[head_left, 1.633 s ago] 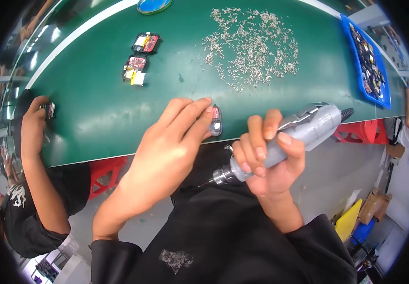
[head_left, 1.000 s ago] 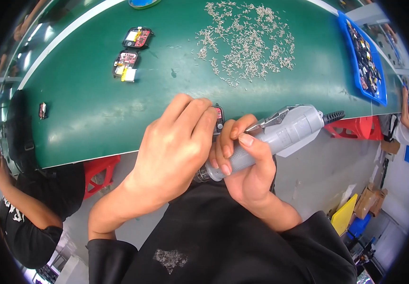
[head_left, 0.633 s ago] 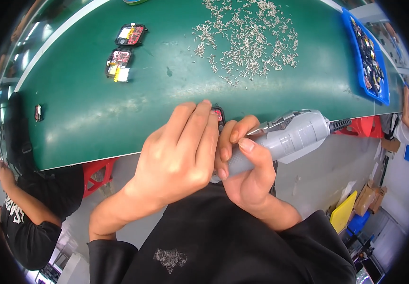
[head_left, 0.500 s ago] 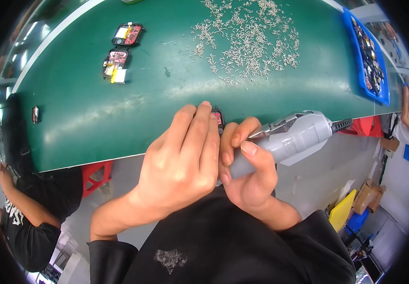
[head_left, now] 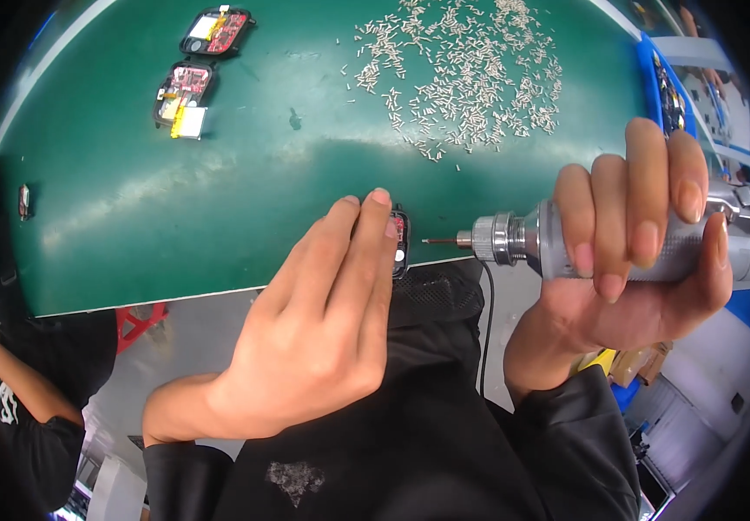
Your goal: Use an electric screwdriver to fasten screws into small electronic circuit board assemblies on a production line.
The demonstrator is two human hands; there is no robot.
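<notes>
1. Left hand (head_left: 319, 339): flat, fingers together and extended, fingertips (head_left: 381, 201) pressing down on a small black device (head_left: 400, 243) at the near edge of the green table (head_left: 245, 200). Not wrapped around it, just pinning it.
2. Device: mostly hidden under the fingers; only its right edge shows, with a bit of red inside.
3. Right hand (head_left: 631, 269): closed in a full grip around a silver electric screwdriver (head_left: 618, 243), held sideways, out past the table edge.
4. Screwdriver bit (head_left: 440, 240) points left at the device; tip is just beside it, small gap, not touching. Black cord (head_left: 484, 321) hangs down from the chuck end.
5. Loose pile of small metal screws (head_left: 462, 78) spread on the table, far side, well apart from the hands.
6. Two open black devices with red boards (head_left: 186, 91) (head_left: 217, 28) at far left of the table.
7. Blue tray (head_left: 663, 87) of parts on the right edge.
8. Another person's arm (head_left: 10, 382) at lower left, dark sleeve.
</notes>
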